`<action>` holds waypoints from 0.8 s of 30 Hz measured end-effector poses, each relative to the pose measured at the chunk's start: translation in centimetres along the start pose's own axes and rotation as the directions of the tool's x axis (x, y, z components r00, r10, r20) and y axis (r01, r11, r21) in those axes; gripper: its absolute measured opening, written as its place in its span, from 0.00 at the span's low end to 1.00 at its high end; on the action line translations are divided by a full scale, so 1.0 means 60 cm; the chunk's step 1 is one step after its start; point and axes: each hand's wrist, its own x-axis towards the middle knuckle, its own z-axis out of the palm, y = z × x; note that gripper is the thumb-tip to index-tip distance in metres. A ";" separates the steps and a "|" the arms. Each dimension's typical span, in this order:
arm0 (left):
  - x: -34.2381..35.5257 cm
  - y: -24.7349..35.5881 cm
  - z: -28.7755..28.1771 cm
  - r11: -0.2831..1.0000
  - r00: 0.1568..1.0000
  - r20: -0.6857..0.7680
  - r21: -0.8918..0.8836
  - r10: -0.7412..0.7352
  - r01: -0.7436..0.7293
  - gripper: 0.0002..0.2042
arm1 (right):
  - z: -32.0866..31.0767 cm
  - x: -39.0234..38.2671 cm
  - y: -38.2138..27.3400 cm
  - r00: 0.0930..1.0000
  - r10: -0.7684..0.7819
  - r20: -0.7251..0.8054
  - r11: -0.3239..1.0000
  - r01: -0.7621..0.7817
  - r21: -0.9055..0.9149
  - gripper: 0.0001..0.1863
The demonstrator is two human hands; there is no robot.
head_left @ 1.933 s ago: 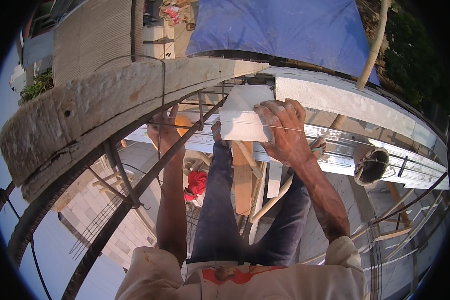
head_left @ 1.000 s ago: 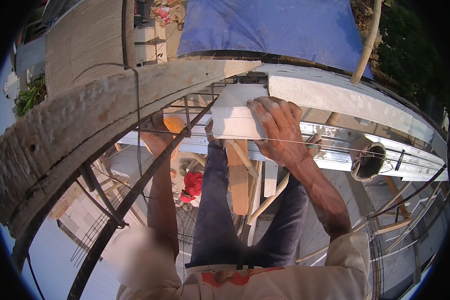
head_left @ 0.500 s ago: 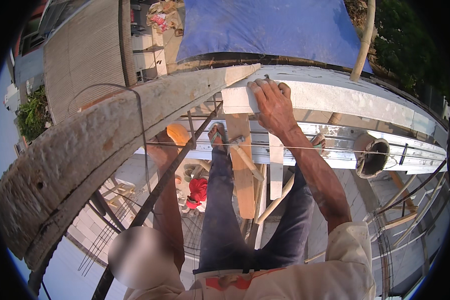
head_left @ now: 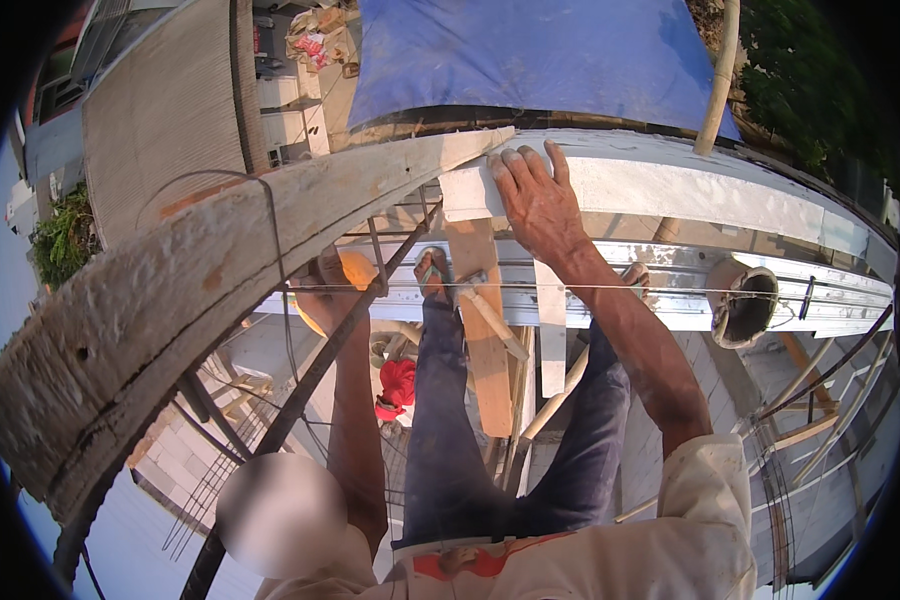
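My right hand [head_left: 542,205] lies over the near top edge of a white block [head_left: 470,193] at the end of the wall's top course, fingers a little apart and loosely bent, holding nothing. Lower left, my left hand [head_left: 327,292] is beside a rounded yellow-orange thing [head_left: 358,268], whose kind I cannot make out. Yellow shows on both sides of that hand. A dark steel bar [head_left: 315,382] and a rough concrete-crusted beam [head_left: 200,240] partly cover the hand, so its fingers are hidden. A thin taut string [head_left: 670,293] runs across below the blocks.
My sandalled feet stand on a ribbed metal plank [head_left: 590,310], with a drop beneath. A crusted round pipe or bucket [head_left: 745,305] lies on its right part. Wooden boards [head_left: 485,370] and poles cross below. Someone in red [head_left: 397,388] is far down. A blue tarp [head_left: 530,60] spreads beyond the wall.
The fingers of my right hand have straightened and loosened on the block. My left forearm has shifted slightly right, and more of the yellow thing shows beside that hand.
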 end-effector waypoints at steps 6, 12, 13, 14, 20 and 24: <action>-0.075 -0.120 -0.004 0.967 0.956 0.175 0.139 -0.237 0.215 0.21 | -0.057 -0.171 -0.065 0.988 0.114 0.104 0.954 -0.138 0.265 0.46; -0.087 -0.110 0.129 0.703 0.740 0.467 -0.296 -0.485 0.647 0.31 | -0.053 -0.250 -0.064 0.957 0.248 0.148 0.888 -0.286 0.360 0.43; -0.085 -0.111 0.147 0.662 0.726 0.473 -0.331 -0.500 0.672 0.32 | -0.063 -0.213 -0.054 0.973 0.212 0.092 0.907 -0.231 0.352 0.42; -0.085 -0.112 0.162 0.620 0.709 0.484 -0.363 -0.513 0.696 0.33 | -0.074 -0.172 -0.044 0.983 0.179 0.035 0.924 -0.180 0.338 0.41; -0.097 -0.145 0.190 0.575 0.784 0.431 -0.533 -0.446 0.621 0.30 | -0.043 -0.009 -0.003 0.999 -0.007 0.039 0.996 0.003 0.090 0.31; -0.092 -0.157 0.180 0.625 0.765 0.431 -0.445 -0.478 0.642 0.26 | -0.031 -0.005 0.007 0.999 -0.023 -0.029 0.988 0.027 0.153 0.29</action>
